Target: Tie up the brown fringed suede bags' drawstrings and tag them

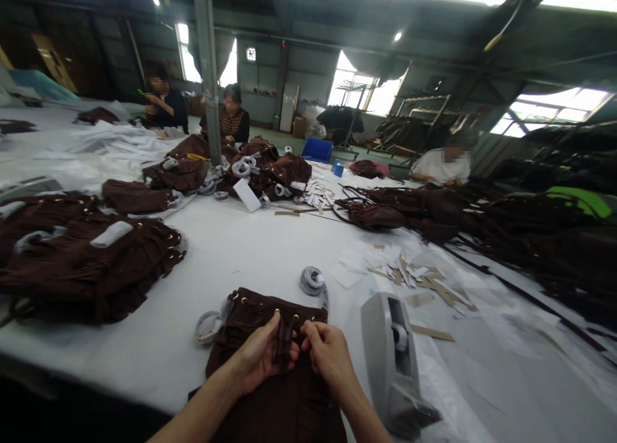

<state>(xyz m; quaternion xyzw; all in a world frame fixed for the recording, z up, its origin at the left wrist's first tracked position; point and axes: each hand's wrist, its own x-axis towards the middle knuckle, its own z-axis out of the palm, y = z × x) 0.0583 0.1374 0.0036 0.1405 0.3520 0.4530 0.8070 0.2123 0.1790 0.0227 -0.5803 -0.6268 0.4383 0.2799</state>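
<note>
In front of me on the white table lies a dark brown bag [241, 330] with gold eyelets along its top edge. Two rolled straps in pale wrapping, one roll [208, 327] at its left and another roll [312, 280] at its upper right, are beside it. My left hand [263, 356] is closed around a looped brown drawstring [284, 343] at the middle of the bag's front. Close to its right, my right hand [328, 353] pinches with thumb and forefinger near the eyelets; whatever is between them is too small to name.
A grey tape dispenser [385, 346] stands right of the bag. Paper and cardboard strips [429, 279] lie beyond it. Brown bags are piled at left [87, 263], around a metal post [207, 70], and at right [434, 208]. Several people sit around the far side.
</note>
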